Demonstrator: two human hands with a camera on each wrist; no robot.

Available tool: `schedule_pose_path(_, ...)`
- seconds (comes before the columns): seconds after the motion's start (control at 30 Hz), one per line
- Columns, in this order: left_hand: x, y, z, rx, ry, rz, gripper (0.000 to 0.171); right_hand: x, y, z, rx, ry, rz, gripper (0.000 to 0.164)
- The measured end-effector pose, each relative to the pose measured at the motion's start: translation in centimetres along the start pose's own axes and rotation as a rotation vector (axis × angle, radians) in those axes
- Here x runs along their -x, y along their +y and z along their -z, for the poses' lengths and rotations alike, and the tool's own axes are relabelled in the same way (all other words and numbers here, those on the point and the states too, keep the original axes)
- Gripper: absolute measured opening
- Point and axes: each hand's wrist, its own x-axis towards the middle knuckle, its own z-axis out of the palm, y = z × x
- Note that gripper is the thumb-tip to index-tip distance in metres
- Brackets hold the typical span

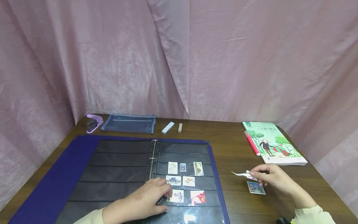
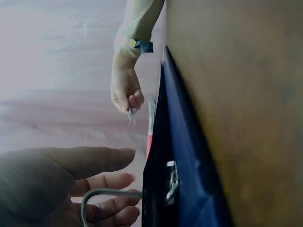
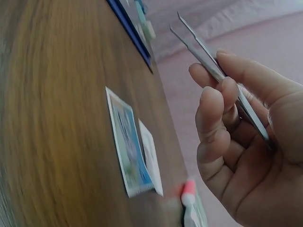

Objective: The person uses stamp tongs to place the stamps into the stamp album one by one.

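In the head view my right hand (image 1: pixel 272 179) is above the table, right of a blue stamp album (image 1: pixel 62 168). It grips metal tweezers (image 3: pixel 206 59), whose tips stand apart with nothing between them. Below lie a stamp with a blue picture (image 3: pixel 124 144) and a paler stamp (image 3: pixel 150 163) beside it. My left hand (image 1: pixel 146 196) rests at the open album's middle, fingers loosely bent over the right page's inner edge. A metal binder ring (image 2: pixel 87 201) shows by its fingers. Several stamps, among them a red one (image 1: pixel 198 197), sit in the right page's strips.
Behind the album lie a purple stapler-like object (image 1: pixel 96 123), a blue zip pouch (image 1: pixel 128 123), a white box (image 1: pixel 168 127) and a small beige block (image 1: pixel 180 128). At the right are a green-covered book (image 1: pixel 275 140) and a red marker (image 1: pixel 251 143). A pink curtain (image 1: pixel 223 62) hangs behind.
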Motion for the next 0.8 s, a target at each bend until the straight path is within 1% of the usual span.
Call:
schedule_pose_path(0.1,0.4,0.4,-0.1,-0.027,-0.023,-0.035,0.027,0.8,0.4,0.9,0.015,0.036,0.008,0.016)
schedule_pose_path(0.2,0.7,0.7,-0.2,-0.049,-0.04,-0.049,0.028,1.4,0.6,2.0,0.084,0.044,-0.013,0.016)
schedule_pose_path(0.3,0.8,0.8,-0.4,-0.095,-0.038,-0.054,0.03,1.9,0.4,3.3,0.178,0.038,-0.074,0.017)
schedule_pose_path(0.37,0.9,0.9,-0.5,-0.133,-0.027,-0.06,0.031,2.1,0.2,4.2,0.22,0.025,-0.116,0.019)
schedule_pose_path(0.47,1.1,0.9,-0.9,-0.196,0.01,-0.085,0.033,2.5,-0.1,5.2,0.234,0.002,-0.183,0.022)
schedule_pose_path(0.5,1.1,0.9,-1.0,-0.204,0.015,-0.092,0.033,2.6,-0.2,5.5,0.233,-0.002,-0.199,0.023)
schedule_pose_path(0.6,1.4,0.8,-1.5,-0.232,0.058,-0.109,0.034,3.1,0.0,6.2,0.252,0.005,-0.236,0.025)
schedule_pose_path(0.7,1.8,0.6,-1.9,-0.235,0.098,-0.101,0.034,3.5,0.4,6.9,0.252,0.016,-0.265,0.026)
schedule_pose_path(0.8,2.1,0.5,-2.2,-0.266,0.164,-0.104,0.035,3.9,0.9,7.4,0.233,-0.011,-0.266,0.026)
